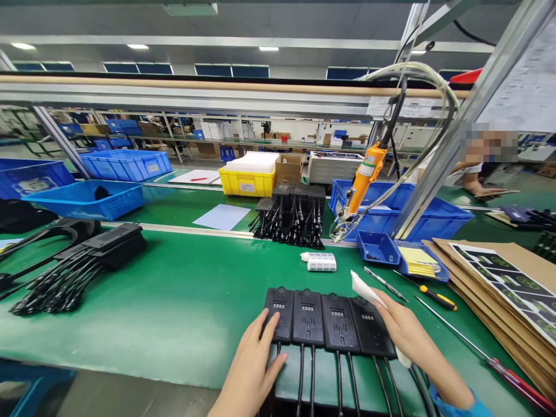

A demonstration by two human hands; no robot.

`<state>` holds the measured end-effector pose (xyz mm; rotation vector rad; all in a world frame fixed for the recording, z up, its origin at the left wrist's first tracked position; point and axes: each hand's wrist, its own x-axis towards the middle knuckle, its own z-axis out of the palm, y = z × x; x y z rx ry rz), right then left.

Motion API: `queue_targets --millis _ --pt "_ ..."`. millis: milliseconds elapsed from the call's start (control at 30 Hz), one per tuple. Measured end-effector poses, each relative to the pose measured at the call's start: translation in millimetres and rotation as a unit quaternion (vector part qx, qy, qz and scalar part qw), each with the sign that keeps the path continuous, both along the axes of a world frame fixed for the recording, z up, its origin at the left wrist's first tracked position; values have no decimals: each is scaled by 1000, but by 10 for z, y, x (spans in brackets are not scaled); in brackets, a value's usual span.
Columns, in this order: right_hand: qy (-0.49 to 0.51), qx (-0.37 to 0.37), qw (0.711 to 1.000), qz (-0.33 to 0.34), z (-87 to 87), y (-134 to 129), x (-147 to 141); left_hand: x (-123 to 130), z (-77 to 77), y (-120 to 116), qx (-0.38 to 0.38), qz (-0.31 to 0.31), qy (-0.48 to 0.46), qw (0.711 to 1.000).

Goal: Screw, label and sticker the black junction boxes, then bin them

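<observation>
Several black boxes with small displays and cables (308,318) lie side by side on the green table, their cables hanging toward me. My left hand (256,359) rests with fingers apart on the leftmost box. At the right end, my right hand (406,330) is closed on a white cloth (365,288), over the edge of the rightmost box (372,333). The cloth sticks out above and below the hand. Beyond the boxes lie white label rolls (321,262).
Black cabled units are stacked at the back (295,211) and left (104,246). An orange electric screwdriver (367,174) hangs above blue bins (377,246). Screwdrivers (438,297) and cardboard sheets (490,301) lie right. A person's hand (489,192) shows beyond the frame post.
</observation>
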<state>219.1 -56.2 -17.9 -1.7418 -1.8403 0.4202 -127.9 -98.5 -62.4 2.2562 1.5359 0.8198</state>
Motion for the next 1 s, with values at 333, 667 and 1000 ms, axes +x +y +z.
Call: queue_targets --millis 333,667,1000 --pt "-56 -34 929 364 -123 -33 -776 58 -68 -120 152 -85 46 984" --pt "-28 -19 856 516 46 899 -1569 95 -362 -32 134 -122 147 972" --pt "-17 21 908 418 -53 903 -1689 233 -331 -39 200 -73 161 964"
